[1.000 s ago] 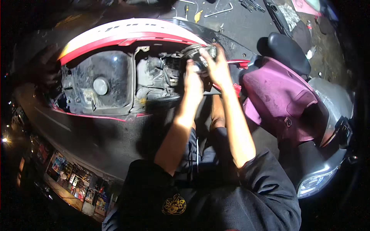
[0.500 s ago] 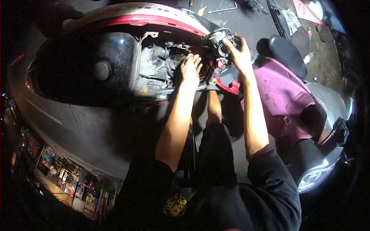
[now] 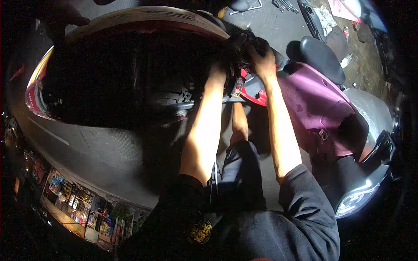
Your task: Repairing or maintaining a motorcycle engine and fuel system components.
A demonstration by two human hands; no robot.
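A motor scooter (image 3: 170, 15) with its seat area uncovered lies across the view in front of me, its engine bay now mostly in deep shadow. At the bay's right end my right hand (image 3: 264, 63) has its fingers curled round a metal part with a round mouth that looks like a carburetor (image 3: 244, 50). My left hand (image 3: 217, 71) reaches in just left of that part. Its fingers are lost in the dark, so what they touch is hidden. A red body piece (image 3: 254, 96) shows below the carburetor, between my forearms.
To the right stands a second scooter with a pink body (image 3: 311, 95) and a black seat (image 3: 322, 61). Tools (image 3: 285, 5) and a long black panel (image 3: 311, 19) lie on the ground beyond. Another person's dark hand (image 3: 78, 18) shows at the upper left.
The light has shifted off the engine bay, leaving it dark. My left hand has moved right and up toward the carburetor. My right hand has shifted slightly left and down, still at that part.
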